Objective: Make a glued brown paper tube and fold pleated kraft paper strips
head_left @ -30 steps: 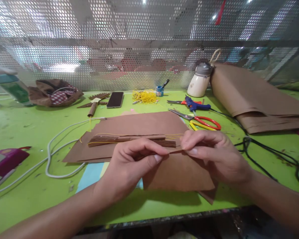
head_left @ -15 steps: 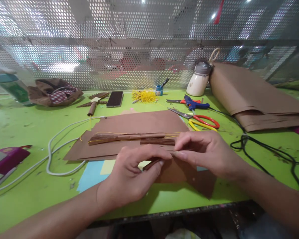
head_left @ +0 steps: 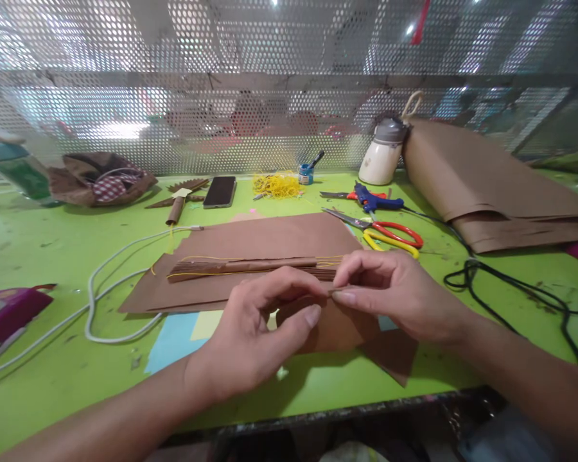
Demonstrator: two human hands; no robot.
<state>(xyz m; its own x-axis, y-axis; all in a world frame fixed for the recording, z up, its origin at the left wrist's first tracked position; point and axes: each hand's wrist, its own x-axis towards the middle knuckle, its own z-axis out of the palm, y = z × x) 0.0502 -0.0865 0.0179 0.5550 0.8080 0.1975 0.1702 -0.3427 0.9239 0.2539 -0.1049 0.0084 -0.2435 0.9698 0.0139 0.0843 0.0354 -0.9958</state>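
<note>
My left hand (head_left: 260,337) and my right hand (head_left: 395,292) meet over the near middle of the green table (head_left: 52,237). Both pinch the folded edge of a small brown paper piece (head_left: 340,324) held just above the table. Behind them lies a large brown paper sheet (head_left: 264,247) with a rolled brown paper stick (head_left: 243,266) and yellow thread on it. A light blue paper (head_left: 173,340) and a yellow paper (head_left: 207,324) show under the brown sheet.
Red-and-yellow scissors (head_left: 390,234), a blue glue gun (head_left: 376,200), a white bottle (head_left: 383,154) and folded brown paper (head_left: 491,186) lie right. A phone (head_left: 220,191), yellow thread (head_left: 277,186), white cable (head_left: 110,282), black cord (head_left: 515,289) and pink box (head_left: 4,314) are around. Perforated metal screen behind.
The brown piece between my fingers has been folded up smaller. My hands have drawn closer together and shifted slightly left, pinching its edge.
</note>
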